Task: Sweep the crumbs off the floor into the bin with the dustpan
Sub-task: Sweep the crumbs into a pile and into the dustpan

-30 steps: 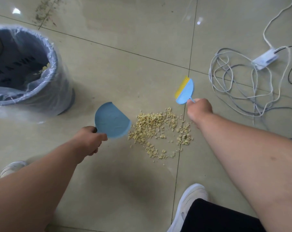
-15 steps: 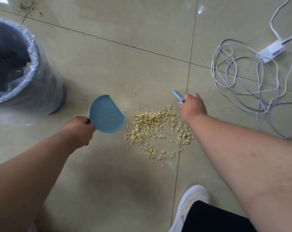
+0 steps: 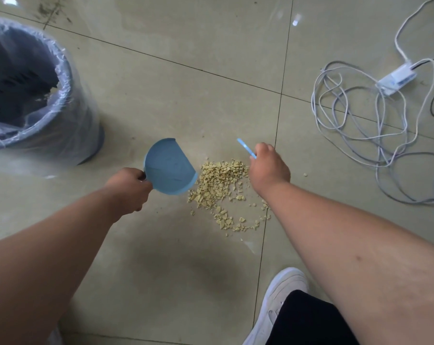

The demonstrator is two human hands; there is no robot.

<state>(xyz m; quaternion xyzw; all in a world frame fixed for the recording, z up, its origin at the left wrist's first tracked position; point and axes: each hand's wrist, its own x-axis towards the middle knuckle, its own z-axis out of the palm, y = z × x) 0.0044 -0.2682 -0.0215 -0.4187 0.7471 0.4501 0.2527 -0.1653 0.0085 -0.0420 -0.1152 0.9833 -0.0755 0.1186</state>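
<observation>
My left hand grips the dustpan, its lip touching the left edge of the crumbs to catch them; my right hand clasps the brush opposite. The bin waits far left.

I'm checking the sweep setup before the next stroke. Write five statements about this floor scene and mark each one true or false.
1. The left hand holds the round blue plastic dustpan. True.
2. The dustpan is already full of crumbs. False: its inside looks bare, and the pile of pale yellow crumbs lies on the glossy beige tiled floor.
3. The right hand has its grip on a thin blue brush handle. True.
4. The bag-lined blue bin stands to the right of the crumbs. False: it stands to the left.
5. The tangled white cable lies across the crumbs. False: it lies apart, to their right.
</observation>
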